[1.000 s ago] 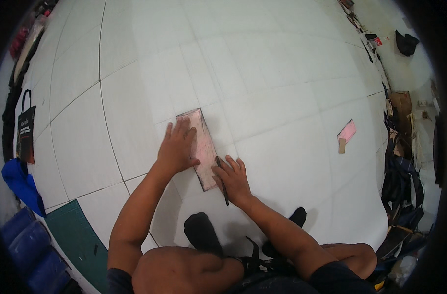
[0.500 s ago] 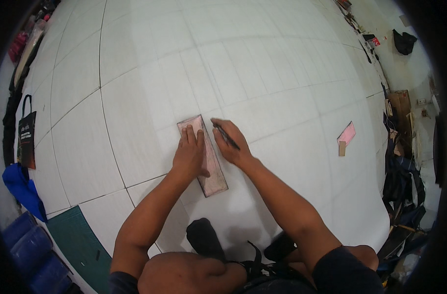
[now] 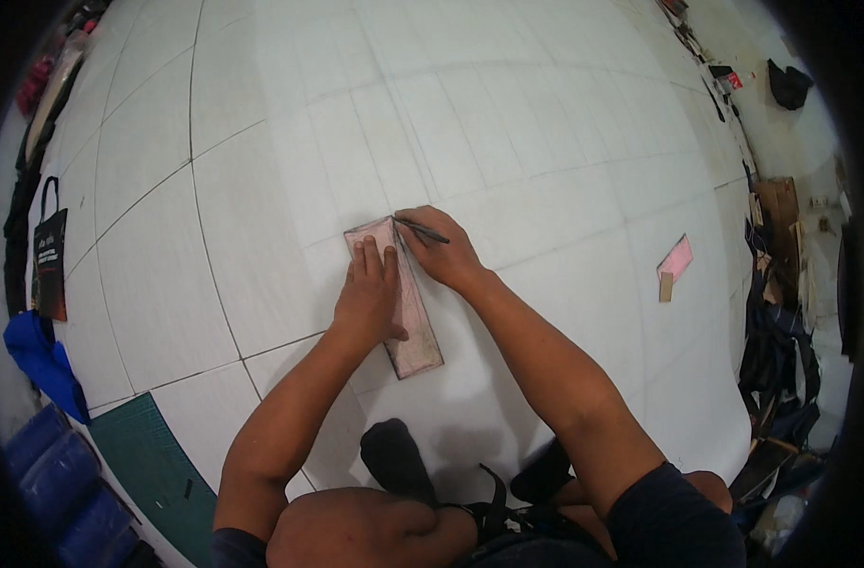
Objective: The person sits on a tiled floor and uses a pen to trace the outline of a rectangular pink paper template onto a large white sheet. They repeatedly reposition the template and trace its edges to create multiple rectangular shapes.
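A long pink strip with dark edges lies on a thin, whitish see-through sheet that covers the floor tiles. My left hand rests flat on the strip, fingers stretched toward its far end, thumb near the strip's right edge. In my right hand is a slim black pen, pinched between the fingers and tilted. Its point is at the strip's far right corner; whether it touches the sheet is too small to tell.
Off to the right are a small pink slanted piece and a brown rectangle. A green mat, a blue cloth and a black bag are at the left. Clutter lines the right wall.
My right hand has moved slightly up and left, bringing the pen to the strip's far right corner and tilting it flatter. My left hand stays on the strip.
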Available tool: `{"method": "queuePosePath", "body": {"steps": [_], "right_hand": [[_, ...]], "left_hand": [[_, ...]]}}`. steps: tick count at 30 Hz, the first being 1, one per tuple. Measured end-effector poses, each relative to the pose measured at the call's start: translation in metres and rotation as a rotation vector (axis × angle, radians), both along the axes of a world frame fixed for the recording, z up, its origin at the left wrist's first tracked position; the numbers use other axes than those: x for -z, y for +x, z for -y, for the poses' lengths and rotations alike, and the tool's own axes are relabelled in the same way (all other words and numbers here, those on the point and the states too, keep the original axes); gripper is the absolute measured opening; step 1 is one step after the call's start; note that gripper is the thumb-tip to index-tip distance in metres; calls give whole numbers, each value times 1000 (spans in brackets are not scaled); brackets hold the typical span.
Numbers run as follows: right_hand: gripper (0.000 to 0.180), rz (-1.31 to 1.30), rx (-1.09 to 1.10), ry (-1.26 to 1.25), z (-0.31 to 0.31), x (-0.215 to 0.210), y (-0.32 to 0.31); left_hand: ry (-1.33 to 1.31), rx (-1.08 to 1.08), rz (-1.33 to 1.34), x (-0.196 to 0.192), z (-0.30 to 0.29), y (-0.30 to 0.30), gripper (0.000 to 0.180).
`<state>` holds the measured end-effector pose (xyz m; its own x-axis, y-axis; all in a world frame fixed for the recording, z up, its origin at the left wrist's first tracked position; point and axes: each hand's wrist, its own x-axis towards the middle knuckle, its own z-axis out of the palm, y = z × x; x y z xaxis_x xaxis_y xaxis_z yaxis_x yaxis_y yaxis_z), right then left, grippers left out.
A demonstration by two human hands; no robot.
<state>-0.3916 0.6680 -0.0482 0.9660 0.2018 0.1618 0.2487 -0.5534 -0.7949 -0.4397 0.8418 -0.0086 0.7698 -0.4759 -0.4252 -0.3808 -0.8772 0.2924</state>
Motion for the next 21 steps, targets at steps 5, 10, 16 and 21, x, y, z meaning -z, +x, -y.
{"method": "queuePosePath", "body": {"steps": [5,10,16,21], "right_hand": [[29,133,-128,-170,6,-6,0],[32,81,-364,-358,22,-15,-42],[36,-36,-449,-340,57,-37,-160],[29,-89,-451,-315,68,-46,-196]], "left_hand": [[49,13,-19,-3,3,2,141],[78,12,-20,0,0,2,143],[97,16,-21,4,6,0,143],[54,-36,-37,-5,6,3,143]]}}
